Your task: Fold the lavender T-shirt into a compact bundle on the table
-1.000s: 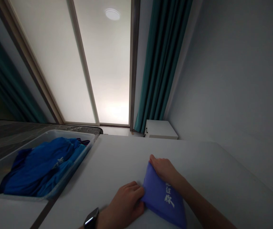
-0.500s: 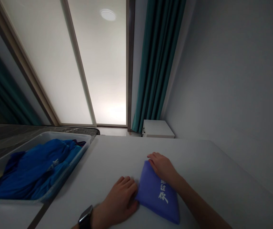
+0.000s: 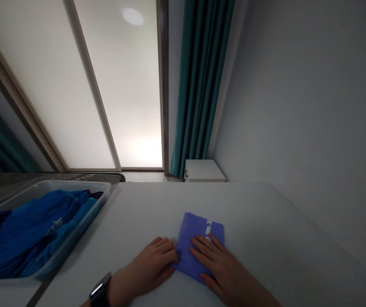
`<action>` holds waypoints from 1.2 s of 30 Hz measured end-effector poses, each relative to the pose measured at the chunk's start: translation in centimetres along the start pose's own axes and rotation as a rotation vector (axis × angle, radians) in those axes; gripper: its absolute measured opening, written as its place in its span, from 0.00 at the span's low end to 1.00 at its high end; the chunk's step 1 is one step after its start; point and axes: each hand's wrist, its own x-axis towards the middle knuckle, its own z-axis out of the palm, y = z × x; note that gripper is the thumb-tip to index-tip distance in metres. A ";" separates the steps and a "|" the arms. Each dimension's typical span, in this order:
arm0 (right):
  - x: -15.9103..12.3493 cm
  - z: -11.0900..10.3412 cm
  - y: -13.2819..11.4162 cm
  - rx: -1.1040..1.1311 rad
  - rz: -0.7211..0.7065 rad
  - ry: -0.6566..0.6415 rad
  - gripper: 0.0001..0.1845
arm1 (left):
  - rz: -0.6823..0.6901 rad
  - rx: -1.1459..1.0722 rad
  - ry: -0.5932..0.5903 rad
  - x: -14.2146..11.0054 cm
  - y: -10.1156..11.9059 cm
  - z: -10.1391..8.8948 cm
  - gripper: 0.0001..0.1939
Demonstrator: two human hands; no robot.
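Observation:
A folded purple cloth (image 3: 187, 232) with white printed characters lies flat on the white table (image 3: 144, 204). My left hand (image 3: 152, 264) is closed at the cloth's lower left corner, which it pinches between thumb and fingers. A dark watch (image 3: 100, 290) is on my left wrist. Across the lower right part of the cloth lies my right hand (image 3: 219, 268), flat with its fingers spread, covering some of the characters.
A translucent plastic bin (image 3: 106, 192) holding blue clothing (image 3: 48, 230) stands at the left. Beyond the table's far edge are a small white cabinet (image 3: 204, 169), a teal curtain (image 3: 198, 85) and frosted sliding doors (image 3: 128, 94). A grey wall (image 3: 304, 106) rises on the right.
My right hand has left the cloth's far corner, come nearer and now lies flat on top. My left hand stays at the left corner. The view has turned slightly right.

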 end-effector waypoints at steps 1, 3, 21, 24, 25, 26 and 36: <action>-0.1 -0.1 -0.1 0.008 0.002 -0.009 0.30 | 0.000 -0.010 -0.007 -0.1 0.1 -0.2 0.05; 0.0 -0.4 -0.1 0.028 0.005 -0.022 0.30 | -0.014 -0.026 0.001 -0.1 0.3 -0.7 0.03; -0.9 3.1 2.9 -0.104 0.313 0.124 0.48 | 0.043 0.101 -0.029 6.6 0.6 1.7 0.44; -0.9 3.2 3.1 -0.089 0.322 0.090 0.52 | 0.006 0.083 -0.020 5.9 0.2 2.0 0.47; -1.0 3.2 3.1 -0.089 0.315 0.084 0.53 | -0.016 0.083 -0.023 5.8 0.2 2.1 0.48; -1.0 3.2 3.2 -0.089 0.305 0.081 0.53 | -0.037 0.084 -0.026 5.6 0.4 2.2 0.48; 0.5 -0.8 6.7 0.272 0.203 0.087 0.28 | -0.218 0.173 0.111 4.8 1.9 4.2 0.33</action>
